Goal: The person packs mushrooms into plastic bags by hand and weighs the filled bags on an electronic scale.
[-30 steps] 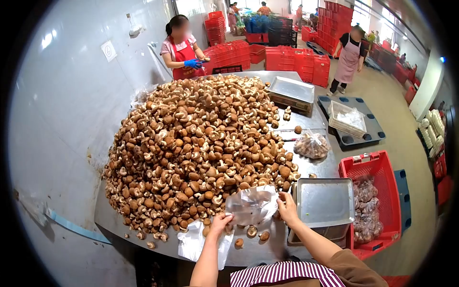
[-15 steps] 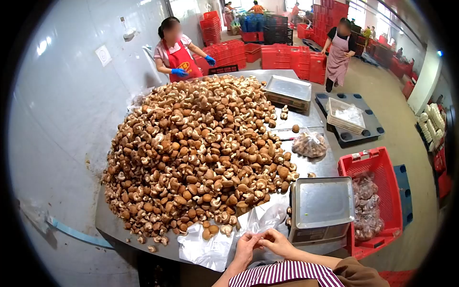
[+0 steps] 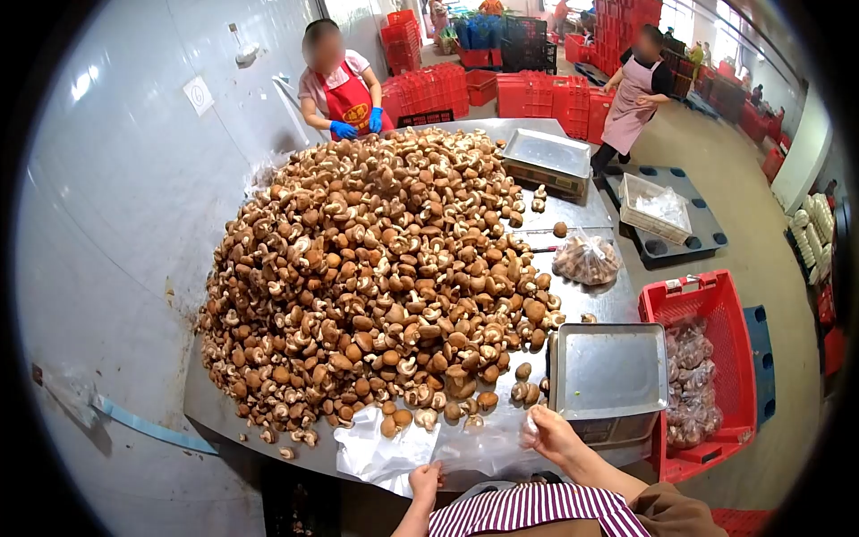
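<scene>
**Thin plastic bag stretched between two hands at the near edge of the table**

The clear plastic bag [image 3: 488,438] lies along the near edge of the steel table [image 3: 582,219], between the foot of the shiitake mushroom pile [image 3: 376,259] and the person's striped apron [image 3: 528,512]. It looks feather-light, limp and slick, the sort of film that clings to itself and tears if tugged against a snag. I'd judge the mouth rim is the place to grip it, pinched at two points set well apart so the opening spreads (a grab at the middle would only bunch it).

The right hand [image 3: 550,432] is raised just above the table's near edge, right beside the near left corner of the weighing scale [image 3: 608,376], its fingers closed narrowly on a fold of the film, wrist bent back toward the body. The left hand [image 3: 425,479] sits lower, at the very lip of the table, knuckles up, fingers curled over the edge of the plastic; how firm that hold is I cannot tell. Both forearms come up from below, elbows tucked in.

A filled bag of mushrooms [image 3: 586,259] rests at the right edge, and a red crate [image 3: 707,309] stands on the floor beyond the scale.
</scene>
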